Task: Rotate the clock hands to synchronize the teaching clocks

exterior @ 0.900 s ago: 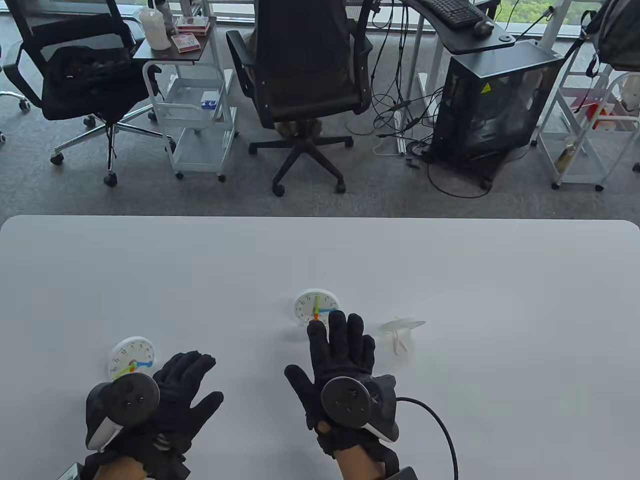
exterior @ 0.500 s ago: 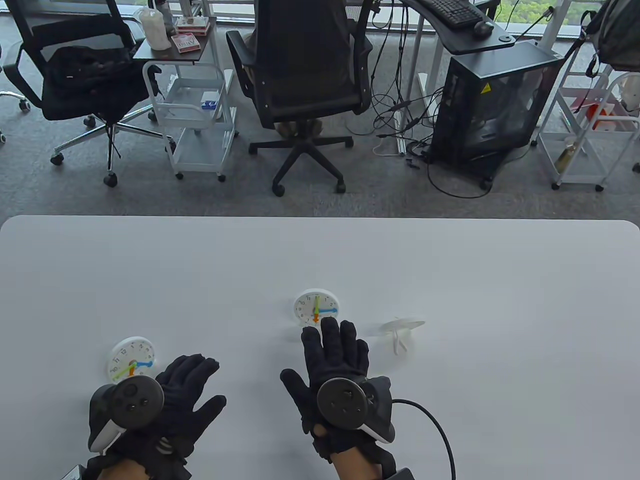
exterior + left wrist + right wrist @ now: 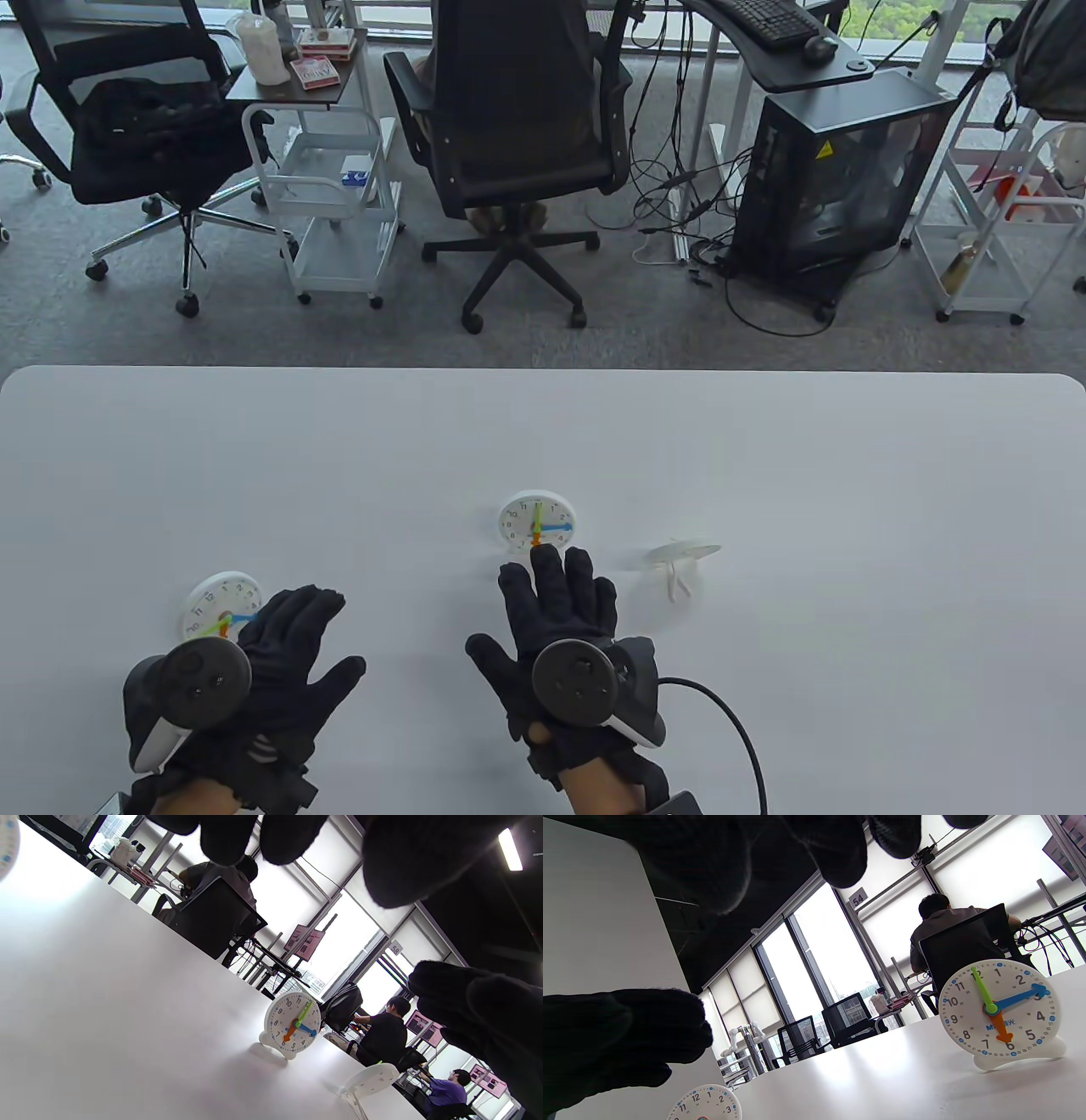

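Observation:
Two white teaching clocks stand on the table. The middle clock [image 3: 536,520] has a green hand at 12, a blue hand at 3 and an orange hand at 6; it also shows in the left wrist view [image 3: 292,1024] and the right wrist view [image 3: 999,1013]. The left clock [image 3: 219,606] is partly covered by my left hand [image 3: 293,645], whose spread fingers lie beside its right edge and hold nothing. My right hand [image 3: 556,594] is open, fingers spread, just in front of the middle clock and apart from it. The left clock's top shows in the right wrist view [image 3: 706,1104].
A small white plastic stand [image 3: 683,560] lies on the table right of the middle clock. A black cable [image 3: 738,722] runs from my right wrist. Office chairs, carts and a computer case stand beyond the table's far edge [image 3: 543,370].
My right hand has drawn back toward me, away from the middle clock's lower edge. My left hand has shifted left toward the left clock and now covers part of it.

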`<action>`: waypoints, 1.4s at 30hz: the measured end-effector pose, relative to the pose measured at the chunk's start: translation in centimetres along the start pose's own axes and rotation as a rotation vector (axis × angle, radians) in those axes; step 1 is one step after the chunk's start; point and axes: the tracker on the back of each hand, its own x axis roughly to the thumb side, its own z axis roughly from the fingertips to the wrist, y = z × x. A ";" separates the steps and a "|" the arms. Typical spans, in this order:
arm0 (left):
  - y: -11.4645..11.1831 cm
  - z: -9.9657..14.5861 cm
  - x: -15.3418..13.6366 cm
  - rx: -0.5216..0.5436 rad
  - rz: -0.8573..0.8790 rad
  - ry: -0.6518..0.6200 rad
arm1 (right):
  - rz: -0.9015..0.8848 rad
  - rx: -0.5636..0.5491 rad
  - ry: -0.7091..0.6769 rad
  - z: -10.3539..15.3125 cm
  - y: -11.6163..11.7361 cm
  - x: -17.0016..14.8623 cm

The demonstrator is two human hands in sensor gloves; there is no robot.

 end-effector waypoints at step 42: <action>5.2 -1.2 -13.1 0.031 0.121 0.614 | -0.053 -0.049 0.024 0.1 -0.5 -0.9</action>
